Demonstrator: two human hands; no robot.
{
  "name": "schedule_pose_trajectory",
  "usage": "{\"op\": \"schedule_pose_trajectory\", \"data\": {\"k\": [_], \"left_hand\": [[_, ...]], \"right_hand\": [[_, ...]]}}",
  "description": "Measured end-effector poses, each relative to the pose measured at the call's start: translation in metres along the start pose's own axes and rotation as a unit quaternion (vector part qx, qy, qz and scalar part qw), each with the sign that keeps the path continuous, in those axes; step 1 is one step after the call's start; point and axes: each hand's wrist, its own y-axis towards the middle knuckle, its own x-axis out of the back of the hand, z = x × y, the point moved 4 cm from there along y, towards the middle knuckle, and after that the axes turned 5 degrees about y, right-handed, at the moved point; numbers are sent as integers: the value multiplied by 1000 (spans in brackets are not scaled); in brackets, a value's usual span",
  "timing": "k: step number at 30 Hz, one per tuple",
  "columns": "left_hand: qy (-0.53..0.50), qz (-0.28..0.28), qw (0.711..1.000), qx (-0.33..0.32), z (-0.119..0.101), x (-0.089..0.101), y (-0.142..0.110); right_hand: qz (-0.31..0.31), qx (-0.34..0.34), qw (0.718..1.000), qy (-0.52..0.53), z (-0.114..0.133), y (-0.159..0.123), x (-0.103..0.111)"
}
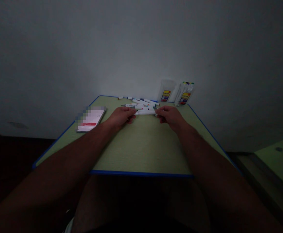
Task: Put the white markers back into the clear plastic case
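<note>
A white marker (146, 112) lies crosswise between my hands, just above the tabletop. Its left end is pinched in the fingers of my left hand (123, 116). My right hand (169, 116) grips the other end, thumb and fingers closed on it. Right behind it is a loose pile of white markers (151, 101) with coloured ends, pointing in different directions. The fingertips partly hide both ends of the held marker, so I cannot tell whether it is capped.
A pale table (141, 145) with a blue edge stands against a grey wall (131, 48). On its left lies a phone (91, 119) with a lit screen. At the back right are a clear plastic case (167, 87) and another case holding several markers (185, 94).
</note>
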Motion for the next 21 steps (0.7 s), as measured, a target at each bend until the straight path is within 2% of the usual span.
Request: {"op": "schedule_pose_trajectory", "data": {"k": [21], "left_hand": [[7, -9, 1000, 11, 1, 3, 1]], "right_hand": [[-4, -4, 1000, 22, -6, 7, 3]]}}
